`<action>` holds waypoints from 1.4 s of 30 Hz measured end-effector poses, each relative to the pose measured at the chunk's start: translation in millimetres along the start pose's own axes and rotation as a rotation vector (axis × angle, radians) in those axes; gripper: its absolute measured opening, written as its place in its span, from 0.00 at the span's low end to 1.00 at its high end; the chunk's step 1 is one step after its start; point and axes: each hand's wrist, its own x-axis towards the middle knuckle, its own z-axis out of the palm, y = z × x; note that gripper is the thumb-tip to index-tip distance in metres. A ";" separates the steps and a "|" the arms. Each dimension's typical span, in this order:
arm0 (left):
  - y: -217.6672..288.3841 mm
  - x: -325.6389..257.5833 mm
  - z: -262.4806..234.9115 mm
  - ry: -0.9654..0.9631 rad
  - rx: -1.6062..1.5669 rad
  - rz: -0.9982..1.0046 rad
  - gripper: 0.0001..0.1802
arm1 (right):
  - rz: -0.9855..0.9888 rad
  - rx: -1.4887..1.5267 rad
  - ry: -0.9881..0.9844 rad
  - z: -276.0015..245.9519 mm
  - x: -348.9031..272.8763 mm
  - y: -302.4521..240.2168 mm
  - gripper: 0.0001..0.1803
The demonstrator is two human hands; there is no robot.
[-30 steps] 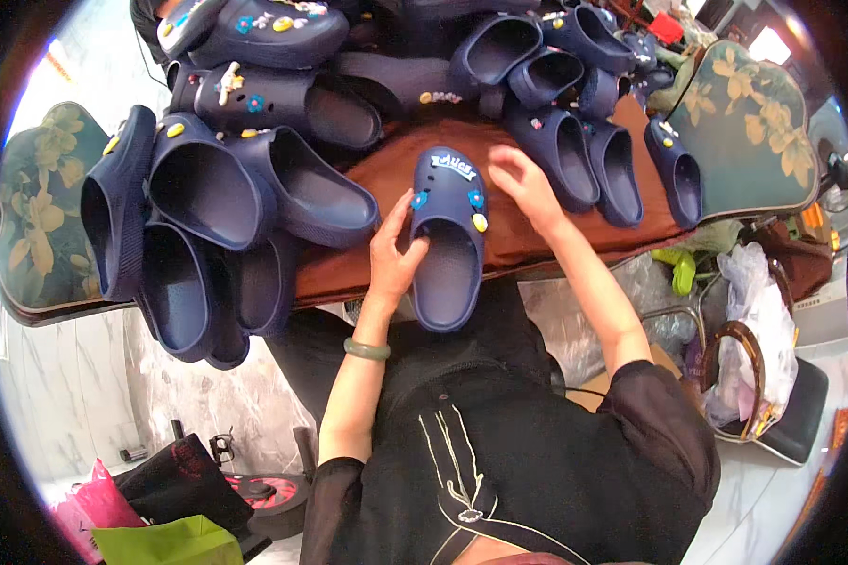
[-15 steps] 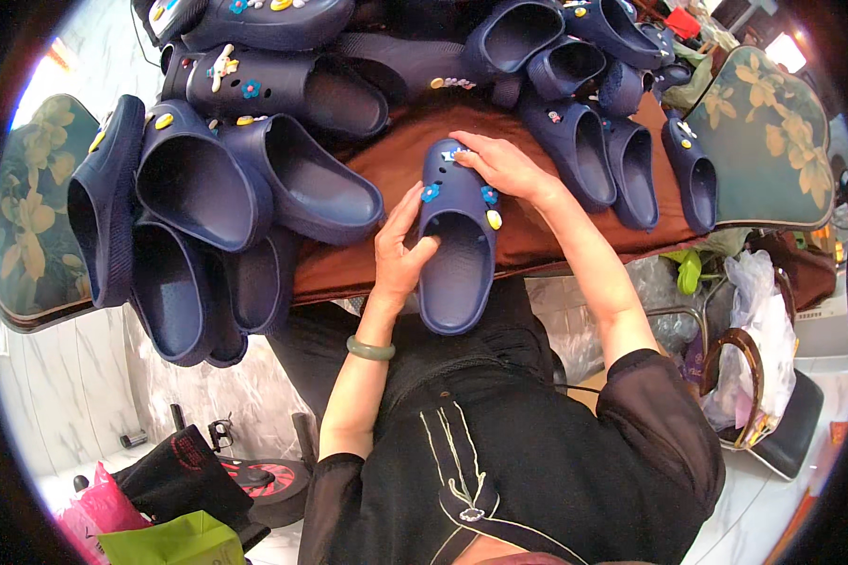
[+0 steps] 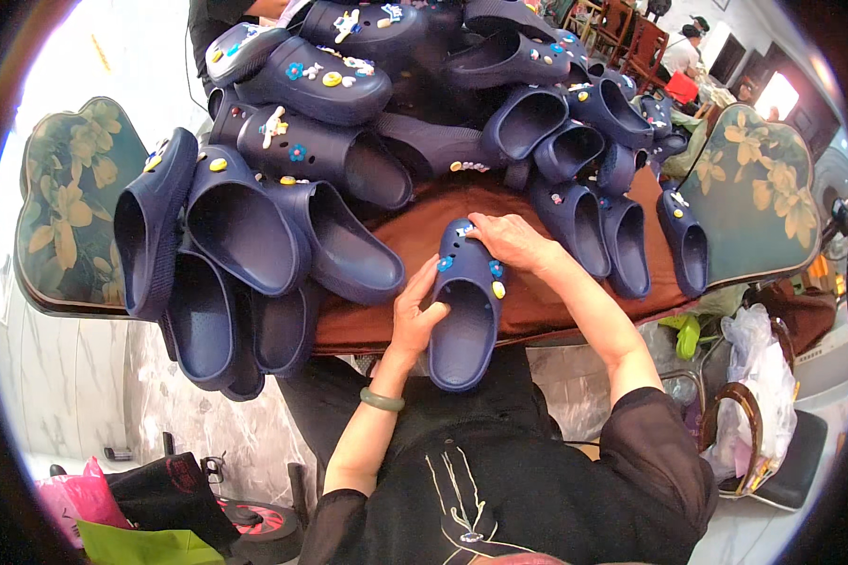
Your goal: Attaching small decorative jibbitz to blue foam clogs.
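Note:
A navy clog rests on the brown cloth's front edge, its toe pointing away and its heel overhanging my lap. Blue flower charms and a yellow charm sit on its sides, and a small white charm is at the toe. My left hand grips the clog's left side, its thumb at the foot opening. From the right, my right hand holds the toe, fingertips pressed at the white charm. Whether those fingers also hold something small is hidden.
Navy clogs are heaped to the left, at the back and to the right on the brown cloth. Floral green panels flank the table. Bags lie low right; a person sits far off.
The view has tilted up, so the table sits lower and more background shows. My right fingers have drawn in closer around the toe charm. My left hand keeps its grip on the clog.

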 end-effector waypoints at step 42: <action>0.3 -1.4 -4.5 -0.052 0.016 0.008 0.35 | -0.002 0.153 0.525 14.1 14.9 -11.6 0.19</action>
